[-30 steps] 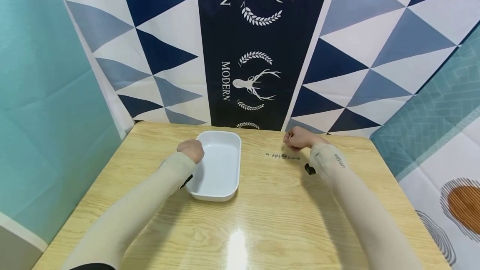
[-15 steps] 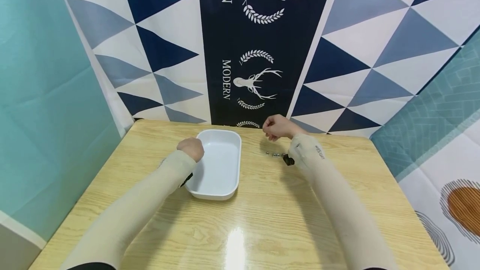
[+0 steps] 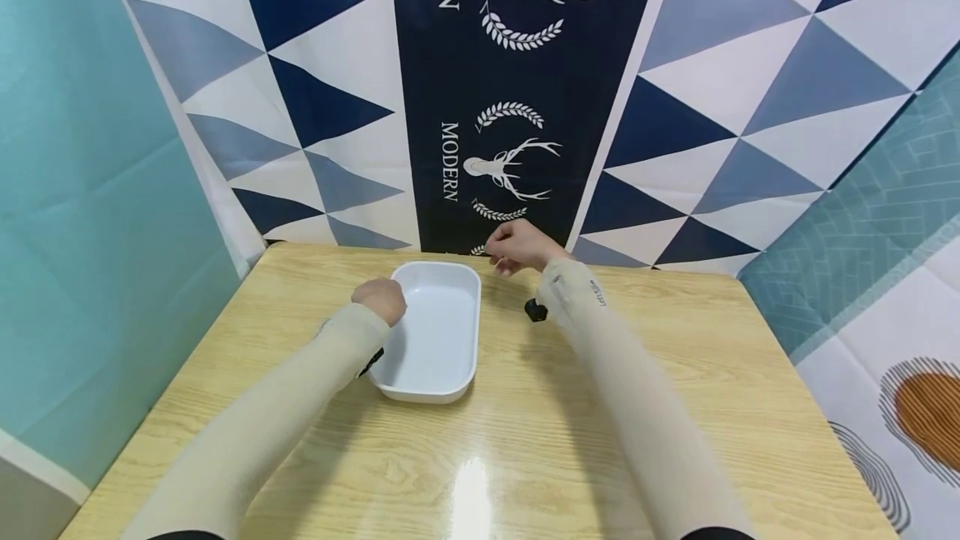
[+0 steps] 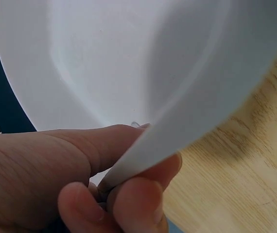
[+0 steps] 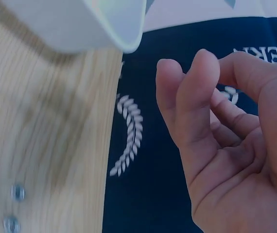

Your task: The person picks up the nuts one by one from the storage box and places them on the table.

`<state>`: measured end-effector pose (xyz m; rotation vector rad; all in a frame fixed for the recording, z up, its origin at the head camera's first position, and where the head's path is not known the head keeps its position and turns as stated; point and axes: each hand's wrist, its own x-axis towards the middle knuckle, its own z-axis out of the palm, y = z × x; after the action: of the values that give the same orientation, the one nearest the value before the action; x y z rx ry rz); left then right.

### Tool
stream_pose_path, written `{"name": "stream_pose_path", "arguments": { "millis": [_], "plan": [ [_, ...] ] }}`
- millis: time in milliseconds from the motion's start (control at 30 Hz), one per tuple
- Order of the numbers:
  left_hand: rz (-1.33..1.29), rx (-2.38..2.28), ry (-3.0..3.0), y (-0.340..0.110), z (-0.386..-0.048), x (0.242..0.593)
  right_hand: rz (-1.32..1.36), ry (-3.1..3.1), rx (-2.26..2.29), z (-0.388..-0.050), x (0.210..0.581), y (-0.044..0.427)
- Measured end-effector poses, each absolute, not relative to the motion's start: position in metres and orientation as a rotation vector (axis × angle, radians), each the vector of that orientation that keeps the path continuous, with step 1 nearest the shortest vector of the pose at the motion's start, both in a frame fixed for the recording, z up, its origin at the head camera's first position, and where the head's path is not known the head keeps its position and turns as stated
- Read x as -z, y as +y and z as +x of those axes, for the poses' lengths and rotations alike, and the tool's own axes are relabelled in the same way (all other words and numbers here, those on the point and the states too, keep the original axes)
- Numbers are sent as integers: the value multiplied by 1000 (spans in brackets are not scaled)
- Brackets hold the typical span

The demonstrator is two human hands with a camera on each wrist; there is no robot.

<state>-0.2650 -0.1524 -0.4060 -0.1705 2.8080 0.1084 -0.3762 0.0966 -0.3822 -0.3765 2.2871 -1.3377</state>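
Observation:
A white rectangular basin (image 3: pixel 431 340) stands on the table, left of the middle. My left hand (image 3: pixel 381 300) grips its left rim. In the left wrist view, the thumb lies inside the basin wall (image 4: pixel 192 116) and the curled fingers are outside. Beside the thumb tip shows a small clear thing (image 4: pixel 135 124), mostly hidden. My right hand (image 3: pixel 523 245) hovers just right of the basin's far corner. Its thumb and fingertips come together in a pinch; whether anything small is between them is hidden. Two small clear, glassy beads (image 5: pixel 18 191) lie on the table in the right wrist view.
The wood-grain table (image 3: pixel 675 407) meets a patterned cloth wall (image 3: pixel 517 107) at its far edge. A teal cloth (image 3: pixel 97 190) hangs on the left. A black wrist camera (image 3: pixel 536 310) and the right sleeve (image 3: pixel 622 373) hide the row of beads in the head view.
My right hand has moved left from the right part of the bead row towards the basin, fingertips staying together. The left hand and basin have stayed in place.

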Motion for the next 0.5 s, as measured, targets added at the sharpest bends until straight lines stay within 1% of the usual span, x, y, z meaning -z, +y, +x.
{"name": "stream_pose_path", "arguments": {
  "millis": [267,500],
  "plan": [
    [-157,-107,2811,-154,-264,405,-377,2242,1359,-369,384,61],
    [-150,-109,2802,-154,-266,407,-360,2221,1346,-361,394,36]
  ]
}}
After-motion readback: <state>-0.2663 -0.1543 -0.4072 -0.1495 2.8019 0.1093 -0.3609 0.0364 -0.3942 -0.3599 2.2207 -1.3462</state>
